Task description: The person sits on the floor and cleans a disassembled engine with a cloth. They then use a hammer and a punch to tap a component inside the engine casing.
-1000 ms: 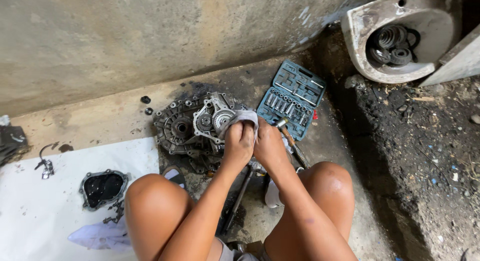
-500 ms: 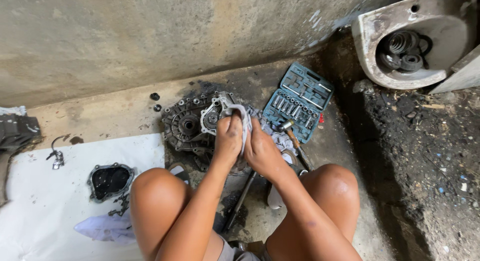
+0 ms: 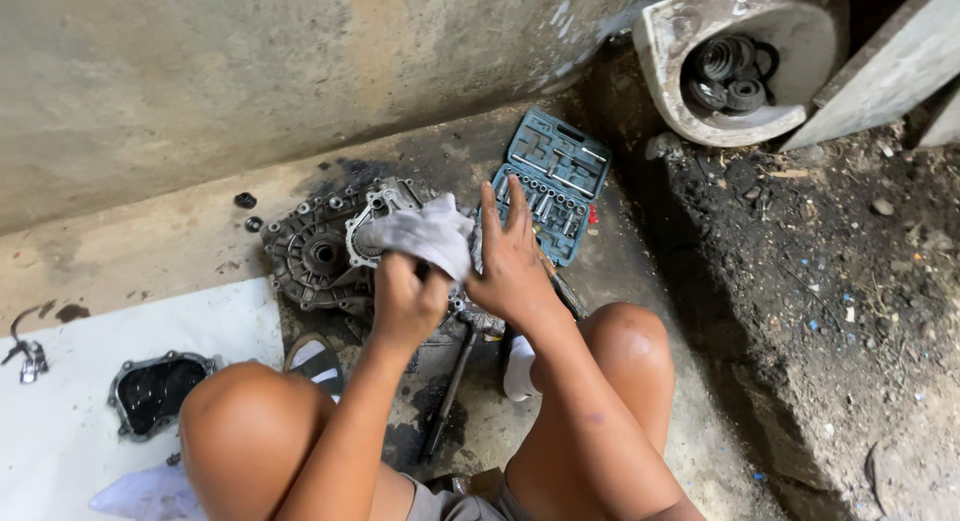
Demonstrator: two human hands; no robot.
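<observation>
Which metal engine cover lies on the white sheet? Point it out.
The small dark cover at lower left; the large casing sits on bare concrete beside the left hand.

- Ahead of the hands the metal engine casing (image 3: 320, 251) fills the floor — no way through low, only over it.
- Just right of the right hand (image 3: 515, 266) lies the open socket set case (image 3: 555, 181), blocking that side.
- Both knees close in the near side; a long bar tool (image 3: 448, 391) lies between them.
- Bare concrete floor (image 3: 150, 241) left of the casing, toward the white sheet (image 3: 60, 421), is open.
</observation>
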